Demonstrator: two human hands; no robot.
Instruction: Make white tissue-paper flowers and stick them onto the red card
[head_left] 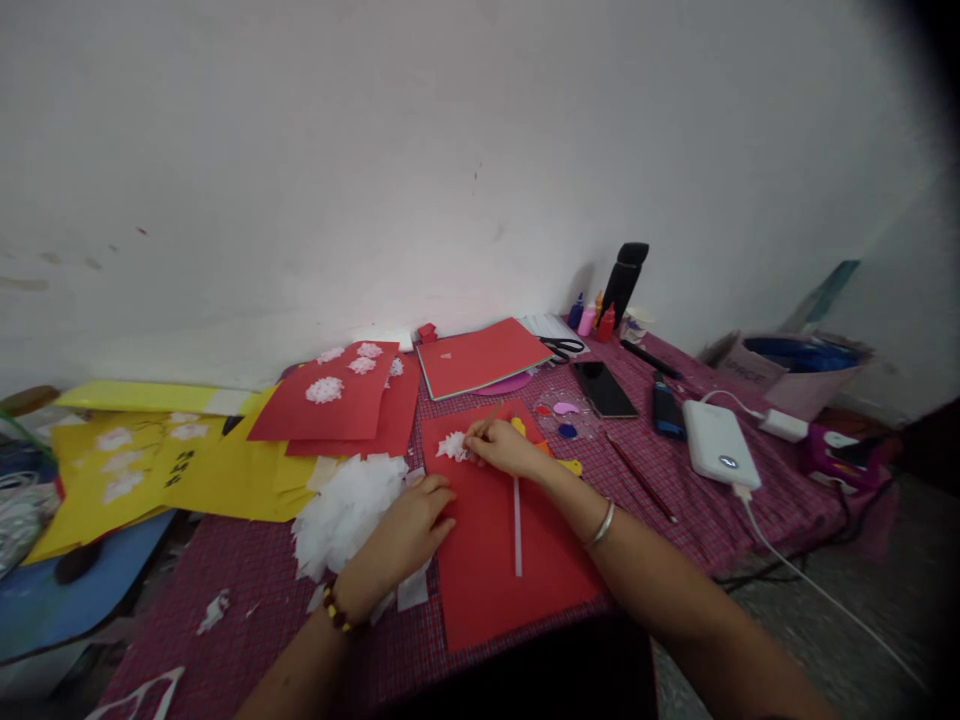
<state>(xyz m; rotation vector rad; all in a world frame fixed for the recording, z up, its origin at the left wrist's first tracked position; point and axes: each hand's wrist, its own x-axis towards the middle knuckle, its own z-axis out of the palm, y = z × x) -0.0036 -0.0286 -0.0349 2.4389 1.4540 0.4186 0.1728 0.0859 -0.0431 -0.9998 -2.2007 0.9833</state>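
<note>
The left hand rested at the left edge of a red paper sheet (487, 570), fingers loosely bent and thumb parted from them; its wrist passed beside a pile of white paper pieces (345, 510) on the cloth-covered table (247, 590). The left hand (412, 525) showed no grip. A pale strip (517, 535) lay lengthwise on the sheet. Farther up, the right hand (501, 447) pinched a slim stick (495, 409) beside a white petal cluster (451, 447) on the sheet's upper part. To the right lay a dark red pencil (641, 478); beyond it, a smartphone (604, 389). Scissors (562, 347) lay farther back, near small squeeze bottles (607, 322) by the wall.
</note>
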